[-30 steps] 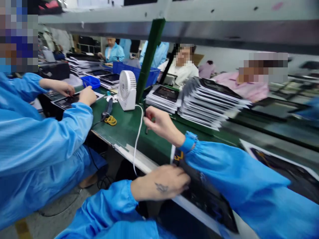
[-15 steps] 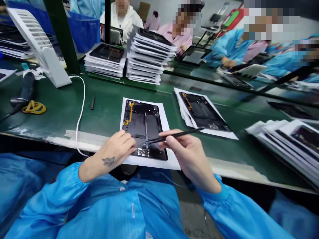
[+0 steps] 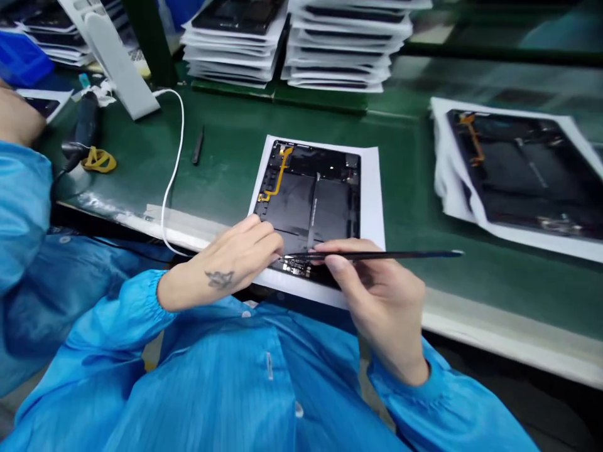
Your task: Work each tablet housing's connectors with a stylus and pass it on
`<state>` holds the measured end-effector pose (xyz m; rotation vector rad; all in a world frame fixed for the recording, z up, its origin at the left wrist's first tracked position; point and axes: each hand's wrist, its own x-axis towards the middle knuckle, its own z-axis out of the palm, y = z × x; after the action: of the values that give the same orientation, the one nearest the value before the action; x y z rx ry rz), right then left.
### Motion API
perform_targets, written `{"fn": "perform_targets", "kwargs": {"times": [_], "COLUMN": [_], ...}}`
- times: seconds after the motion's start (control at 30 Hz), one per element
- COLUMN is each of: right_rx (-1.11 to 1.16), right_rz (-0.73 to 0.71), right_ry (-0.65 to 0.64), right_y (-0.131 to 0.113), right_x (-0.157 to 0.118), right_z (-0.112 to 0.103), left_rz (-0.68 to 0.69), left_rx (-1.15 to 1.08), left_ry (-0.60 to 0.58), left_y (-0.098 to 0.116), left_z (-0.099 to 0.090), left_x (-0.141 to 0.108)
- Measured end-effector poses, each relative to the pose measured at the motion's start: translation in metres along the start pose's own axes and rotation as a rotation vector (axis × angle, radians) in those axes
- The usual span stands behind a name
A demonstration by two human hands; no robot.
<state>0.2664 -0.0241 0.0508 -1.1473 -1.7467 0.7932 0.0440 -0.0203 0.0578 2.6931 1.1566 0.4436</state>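
An opened tablet (image 3: 294, 207) lies on a white paper sheet (image 3: 373, 207) in front of me, its black inside and an orange ribbon cable (image 3: 281, 176) showing. My right hand (image 3: 381, 282) grips black tweezers (image 3: 400, 255), held nearly level, tips pointing left over the tablet's near edge. Those tips reach the fingertips of my left hand (image 3: 240, 254), beside a small circuit board (image 3: 296, 267). The left fingers are curled and pressed together at the tablet's near left corner. Whatever they pinch is hidden.
Stacks of papers and tablets (image 3: 346, 47) stand at the back. Another opened tablet (image 3: 532, 169) lies at right. On the left are a white stand (image 3: 113, 56), a white cable (image 3: 176, 169), a dark thin tool (image 3: 198, 147) and a yellow band (image 3: 98, 160). Another person's sleeve (image 3: 23, 213) enters at left.
My view has tilted down and closer to the bench. The tweezers have turned flatter, and their tips have moved left to my left fingertips. Another person's arm has appeared at left.
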Motion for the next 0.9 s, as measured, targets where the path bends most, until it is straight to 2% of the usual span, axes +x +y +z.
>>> {"fn": "perform_targets", "kwargs": {"times": [0.4, 0.7, 0.9], "right_rx": [-0.04, -0.053, -0.046], "right_rz": [0.004, -0.109, -0.195], "right_ry": [-0.024, -0.063, -0.088], "right_y": [-0.004, -0.002, -0.003], "right_x": [0.001, 0.005, 0.007], "right_z": [0.001, 0.002, 0.002], "left_rz": [0.024, 0.035, 0.049], "left_rx": [0.009, -0.059, -0.094], "left_ry": [0.046, -0.011, 0.034], "left_y": [-0.001, -0.008, -0.011], "left_z": [0.003, 0.002, 0.005], "left_x": [0.001, 0.0, 0.001]}}
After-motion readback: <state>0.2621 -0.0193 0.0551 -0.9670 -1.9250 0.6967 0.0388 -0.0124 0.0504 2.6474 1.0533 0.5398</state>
